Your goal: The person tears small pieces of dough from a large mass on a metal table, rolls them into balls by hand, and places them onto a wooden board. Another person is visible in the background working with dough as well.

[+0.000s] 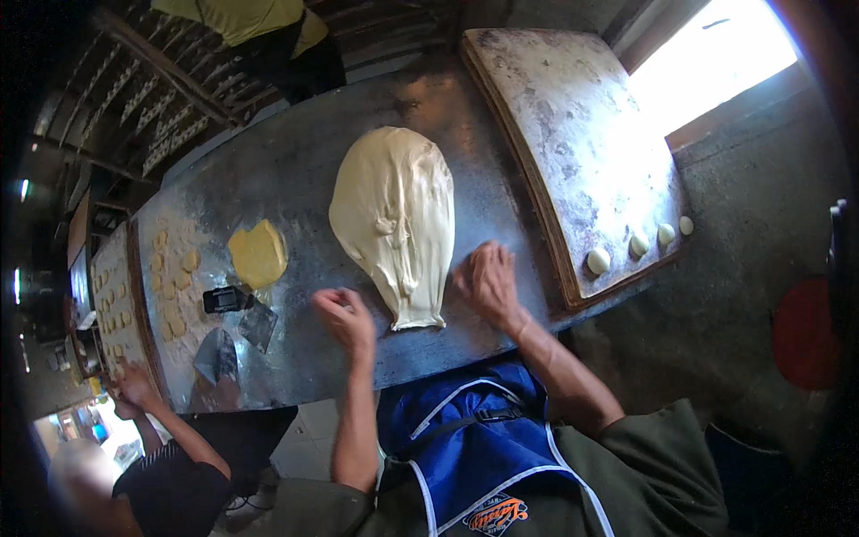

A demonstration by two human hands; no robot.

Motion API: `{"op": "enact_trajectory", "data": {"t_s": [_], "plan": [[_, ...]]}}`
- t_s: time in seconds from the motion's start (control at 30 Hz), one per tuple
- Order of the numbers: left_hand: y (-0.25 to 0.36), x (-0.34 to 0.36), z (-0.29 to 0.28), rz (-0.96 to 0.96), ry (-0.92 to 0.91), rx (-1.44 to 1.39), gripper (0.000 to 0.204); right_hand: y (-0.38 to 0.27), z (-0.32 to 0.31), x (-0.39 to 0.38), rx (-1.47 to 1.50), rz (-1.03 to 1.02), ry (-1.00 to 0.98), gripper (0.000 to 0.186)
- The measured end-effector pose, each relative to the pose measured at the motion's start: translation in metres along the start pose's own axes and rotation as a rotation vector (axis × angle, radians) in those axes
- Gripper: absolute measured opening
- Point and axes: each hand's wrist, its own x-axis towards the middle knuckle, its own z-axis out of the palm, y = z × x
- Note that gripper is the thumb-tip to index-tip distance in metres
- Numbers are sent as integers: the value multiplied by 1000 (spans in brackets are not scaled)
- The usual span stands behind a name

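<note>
A large pale slab of dough (390, 201) stretches across the metal table (300, 143), wide at the far end and narrowing to a folded neck near me. My left hand (347, 315) is left of that neck and apart from it, its fingers curled in with nothing visible in them. Close to the dough's right edge is my right hand (488, 279), knuckles up and fingers bent under. It looks closed, and no object shows in it. Farther left sits a smaller yellow piece of dough (258, 255).
Stacked boards (573, 134) at right carry several white dough balls (599, 260). Left are a black device (225, 299), a flat dark scraper (259, 324), a metal scoop (216, 360) and small dough pieces (182, 279). A co-worker's hand (134, 387) reaches toward a tray (114, 295). Another person (259, 27) stands beyond the table.
</note>
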Motion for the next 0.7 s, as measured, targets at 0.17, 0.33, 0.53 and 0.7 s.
{"op": "enact_trajectory", "data": {"t_s": [0.17, 0.33, 0.53, 0.7], "plan": [[-14, -45, -56, 181, -296, -1, 26, 28, -27, -53, 334, -137, -154, 31], [19, 1, -2, 71, -1, -61, 24, 1, -13, 12, 83, -90, 115, 37], [-26, -6, -59, 221, -245, 88, 20, 59, -22, -42, 145, -143, -157, 27], [12, -23, -15, 194, -25, -34, 20, -1, 5, -28, 160, -24, 101, 29]]}}
